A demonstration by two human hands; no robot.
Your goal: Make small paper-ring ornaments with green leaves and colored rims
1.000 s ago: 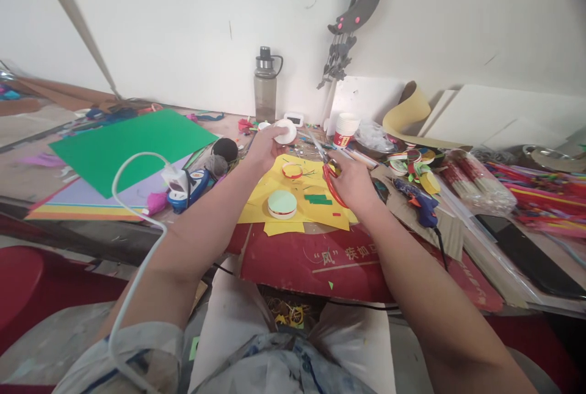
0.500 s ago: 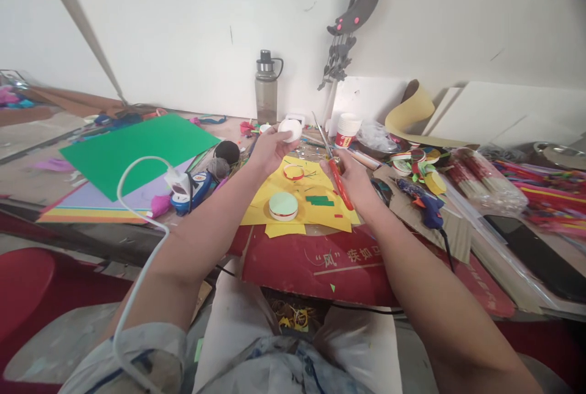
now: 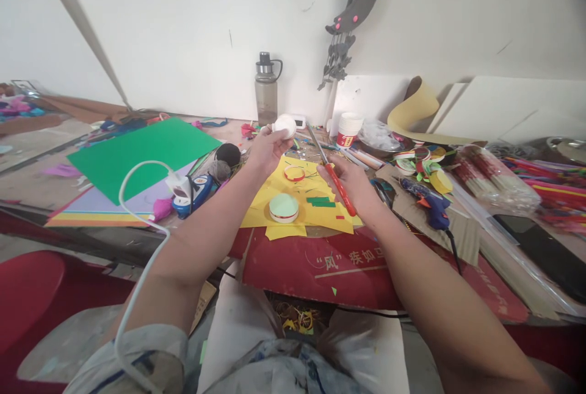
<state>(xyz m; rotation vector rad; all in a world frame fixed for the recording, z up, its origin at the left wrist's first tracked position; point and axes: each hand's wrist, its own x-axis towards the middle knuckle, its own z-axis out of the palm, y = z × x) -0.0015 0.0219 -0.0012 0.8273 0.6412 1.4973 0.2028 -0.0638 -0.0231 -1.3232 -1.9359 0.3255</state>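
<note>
Pinched in my left hand [image 3: 267, 151] is a small white round piece [image 3: 285, 126] that looks like the bottom of a cut paper cup. My right hand [image 3: 354, 182] grips red-handled scissors [image 3: 341, 189], blades pointing up and away, apart from the white piece. Whether the blades are parted is hard to see. Below the hands lies yellow paper [image 3: 256, 214], bearing a shallow round piece with a pale green top [image 3: 283, 207], a red-and-yellow ring [image 3: 293, 172] and green paper strips [image 3: 320, 202].
Behind stand a water bottle [image 3: 266, 92] and stacked paper cups [image 3: 350, 128]. To the right are a blue glue gun [image 3: 434, 208] and a black phone [image 3: 540, 254]. Green paper [image 3: 146, 153] lies left, near a white cable [image 3: 149, 266] passing over my left arm.
My left hand has shifted slightly left with the white piece, which is now tilted differently. The scissors have moved a little left and lower at the tip. The view has shifted slightly.
</note>
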